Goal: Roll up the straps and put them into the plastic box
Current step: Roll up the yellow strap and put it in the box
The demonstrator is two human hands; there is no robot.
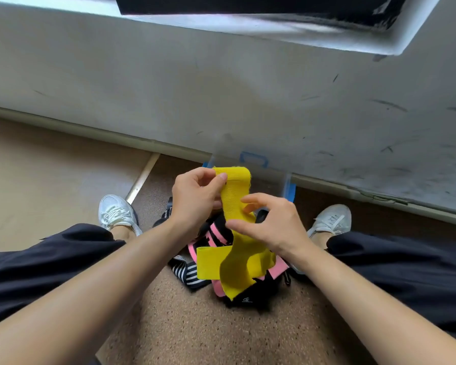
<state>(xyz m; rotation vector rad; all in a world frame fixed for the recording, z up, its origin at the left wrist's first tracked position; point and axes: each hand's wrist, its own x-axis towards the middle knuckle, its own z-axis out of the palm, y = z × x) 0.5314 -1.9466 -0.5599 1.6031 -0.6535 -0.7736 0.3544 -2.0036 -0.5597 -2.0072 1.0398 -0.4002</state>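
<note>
A wide yellow strap (233, 196) hangs between my hands over the floor. My left hand (195, 196) pinches its folded top end between thumb and fingers. My right hand (271, 219) grips the strap lower down, thumb and fingers on either side of it. The strap's loose tail (229, 267) drapes over a heap of pink-and-black straps (219, 235) and a black-and-white striped one (187, 272). Behind my hands stands the clear plastic box (287, 185) with blue latches, mostly hidden by my hands; its inside is not visible.
I sit with both knees apart, white shoes (116, 213) on either side of the heap. A grey scuffed wall (221, 101) rises right behind the box. Brown speckled floor (195, 333) lies in front; a tan floor panel (50, 167) is at left.
</note>
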